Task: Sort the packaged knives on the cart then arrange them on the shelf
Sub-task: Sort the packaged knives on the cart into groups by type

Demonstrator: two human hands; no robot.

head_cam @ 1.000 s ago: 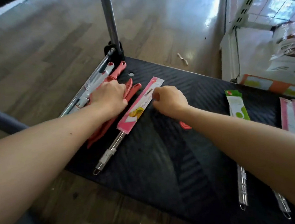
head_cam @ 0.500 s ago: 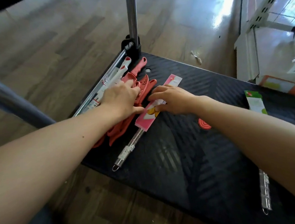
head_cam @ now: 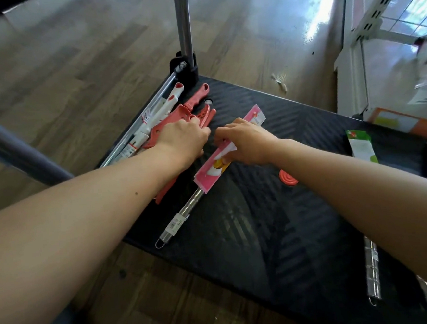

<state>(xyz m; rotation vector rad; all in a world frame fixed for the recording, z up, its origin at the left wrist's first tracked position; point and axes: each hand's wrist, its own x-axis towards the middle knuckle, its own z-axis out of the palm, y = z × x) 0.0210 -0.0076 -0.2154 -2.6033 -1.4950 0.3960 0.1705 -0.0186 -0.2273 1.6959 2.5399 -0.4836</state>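
We see L hand [head_cam: 182,138] curled round red knives [head_cam: 176,118]; R hand [head_cam: 246,141] pinches pink-pack knife [head_cam: 208,177] on cart [head_cam: 264,234].

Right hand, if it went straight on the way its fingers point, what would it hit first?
Most likely the left hand: the right hand points leftward at its fingertips, a small gap away, with the red knives just behind. Depth is hard to judge.

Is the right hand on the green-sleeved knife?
No. The right hand is on the pink-sleeved knife; the green-sleeved knife lies untouched farther right on the cart.
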